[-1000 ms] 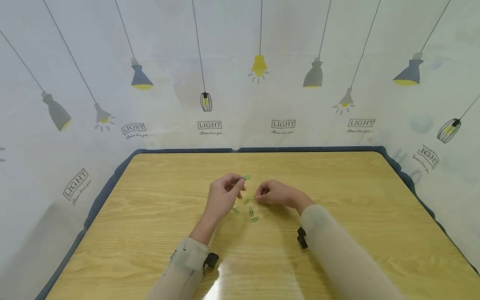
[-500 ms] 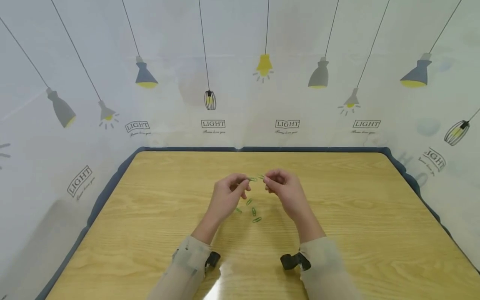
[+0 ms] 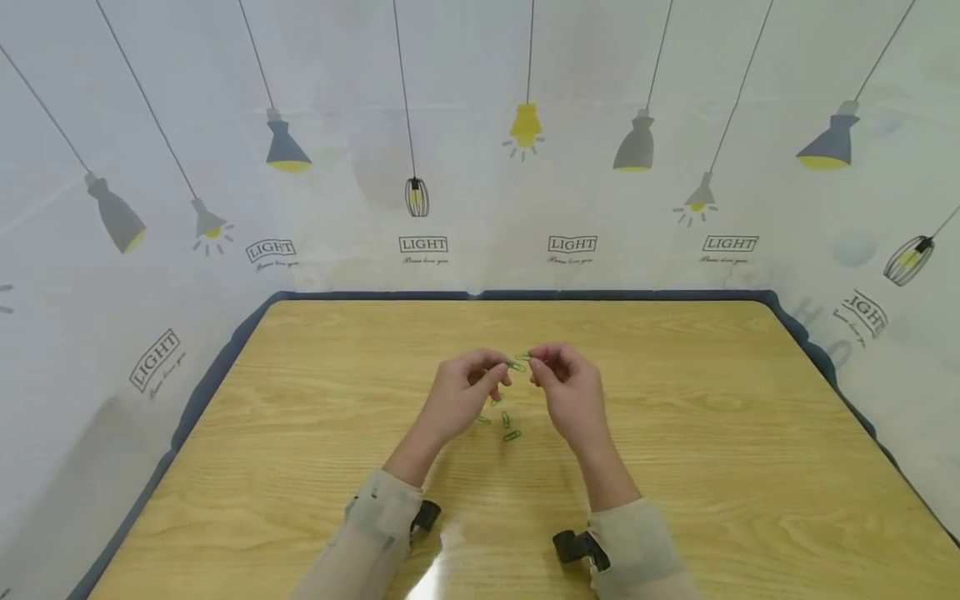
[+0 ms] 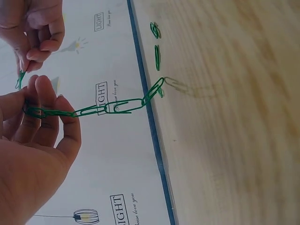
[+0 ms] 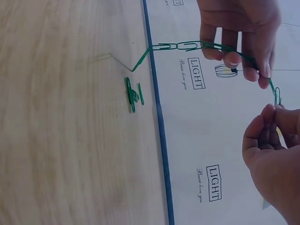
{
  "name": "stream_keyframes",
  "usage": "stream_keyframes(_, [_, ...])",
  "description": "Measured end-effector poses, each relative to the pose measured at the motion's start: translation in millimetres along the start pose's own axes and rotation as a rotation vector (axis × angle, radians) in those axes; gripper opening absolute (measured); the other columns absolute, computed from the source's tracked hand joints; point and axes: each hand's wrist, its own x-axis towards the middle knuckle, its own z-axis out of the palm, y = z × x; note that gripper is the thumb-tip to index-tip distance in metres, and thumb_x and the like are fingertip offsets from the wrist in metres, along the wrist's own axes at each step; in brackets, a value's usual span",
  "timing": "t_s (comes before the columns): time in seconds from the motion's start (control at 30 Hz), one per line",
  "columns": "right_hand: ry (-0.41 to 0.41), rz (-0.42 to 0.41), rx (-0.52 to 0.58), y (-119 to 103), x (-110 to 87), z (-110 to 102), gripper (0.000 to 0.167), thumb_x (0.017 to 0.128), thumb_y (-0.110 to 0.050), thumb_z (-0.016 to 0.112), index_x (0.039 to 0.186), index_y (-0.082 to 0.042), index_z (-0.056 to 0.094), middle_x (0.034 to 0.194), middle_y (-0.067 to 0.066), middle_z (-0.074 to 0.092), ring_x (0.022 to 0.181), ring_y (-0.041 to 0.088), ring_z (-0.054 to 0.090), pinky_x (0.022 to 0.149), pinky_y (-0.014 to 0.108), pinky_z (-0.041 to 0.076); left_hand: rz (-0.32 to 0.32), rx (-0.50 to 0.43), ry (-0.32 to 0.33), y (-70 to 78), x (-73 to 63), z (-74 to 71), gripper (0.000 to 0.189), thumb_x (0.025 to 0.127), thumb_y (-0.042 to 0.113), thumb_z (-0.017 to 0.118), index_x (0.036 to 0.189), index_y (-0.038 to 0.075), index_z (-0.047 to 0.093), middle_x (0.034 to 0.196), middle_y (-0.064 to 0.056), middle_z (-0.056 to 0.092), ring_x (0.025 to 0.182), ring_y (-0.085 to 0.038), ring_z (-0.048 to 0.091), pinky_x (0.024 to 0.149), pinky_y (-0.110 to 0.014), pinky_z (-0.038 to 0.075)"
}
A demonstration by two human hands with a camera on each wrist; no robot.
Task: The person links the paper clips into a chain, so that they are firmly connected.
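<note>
So the left hand (image 3: 463,390) had thumb and fingers closed in a pinch near the top end of a green paperclip chain (image 4: 105,109), the rest of it running across the other fingers and dangling down toward the desk (image 3: 262,467). The right hand (image 3: 576,393) was pinching too, thumb against finger, with a single clip (image 5: 277,97) poking out of the grip right by the end of that chain. Couldn't tell if those two were touching or already hooked, they overlapped too much in every view. Both hands were up off the desk, close together but not touching. Progress-wise I'd call it well underway: several clips were clearly joined end to end (no exact count, the fingers hid some), and the one on the right looked like the link in hand, which I wouldn't call done. Below the hands lay at least three loose clips (image 3: 512,435), near each other and not joined to the chain as far as I could see, so those seemed to be what was left. The chain's low end hung right by them, maybe brushing the wood, hard to say. Past the desk there was just a pale wall (image 3: 480,258) with lamps printed on it.
</note>
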Motion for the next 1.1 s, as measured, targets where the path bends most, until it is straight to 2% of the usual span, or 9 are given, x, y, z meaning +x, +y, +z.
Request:
stream_keyframes(0.17, [0.001,-0.002,-0.027,1.2,-1.6,2.5,0.013,0.106,-0.007,0.064,0.116,-0.002,0.072,0.109,0.017,0.069,0.087,0.013,0.064,0.077,0.018,0.054,0.021,0.007,-0.012,1.4,-0.1,0.3,0.020,0.110,0.021,0.061,0.119,0.009,0.075,0.098,-0.009,0.076,0.079,-0.036,0.071,0.061,-0.024,0.050])
stream_keyframes(0.4, [-0.019,-0.011,-0.047,1.6,-2.1,3.4,0.012,0.106,-0.007,0.065,0.115,-0.003,0.072,0.109,0.018,0.070,0.088,0.017,0.065,0.078,0.019,0.055,0.008,0.004,-0.014,-0.1,0.6,0.7,0.021,0.110,0.020,0.060,0.120,0.009,0.075,0.099,-0.013,0.076,0.083,-0.044,0.071,0.059,-0.022,0.047])
stream_keyframes(0.67, [-0.043,-0.020,-0.091,-2.5,-0.1,1.6,0.012,0.107,-0.008,0.064,0.114,-0.003,0.072,0.109,0.019,0.071,0.091,0.019,0.066,0.078,0.019,0.054,-0.010,-0.016,-0.003,0.6,0.7,-1.2,0.021,0.111,0.022,0.060,0.118,0.010,0.075,0.098,-0.010,0.076,0.085,-0.047,0.071,0.060,-0.021,0.048])
stream_keyframes(0.97, [-0.028,-0.051,-0.174,-9.7,3.4,-3.6,0.013,0.107,-0.009,0.064,0.114,-0.002,0.073,0.105,0.016,0.072,0.094,0.031,0.068,0.074,0.019,0.052,-0.001,-0.018,0.029,-0.4,0.5,-5.6,0.023,0.111,0.024,0.060,0.119,0.009,0.075,0.097,-0.008,0.077,0.083,-0.044,0.071,0.061,-0.024,0.049])
stream_keyframes(1.1, [-0.011,-0.053,-0.183,-14.0,4.4,-6.9,0.015,0.106,-0.008,0.064,0.116,0.000,0.072,0.106,0.016,0.072,0.094,0.029,0.069,0.075,0.018,0.052,-0.006,-0.027,0.029,-1.2,1.2,-5.9,0.022,0.110,0.024,0.062,0.119,0.008,0.075,0.097,-0.011,0.077,0.080,-0.039,0.071,0.063,-0.026,0.052])
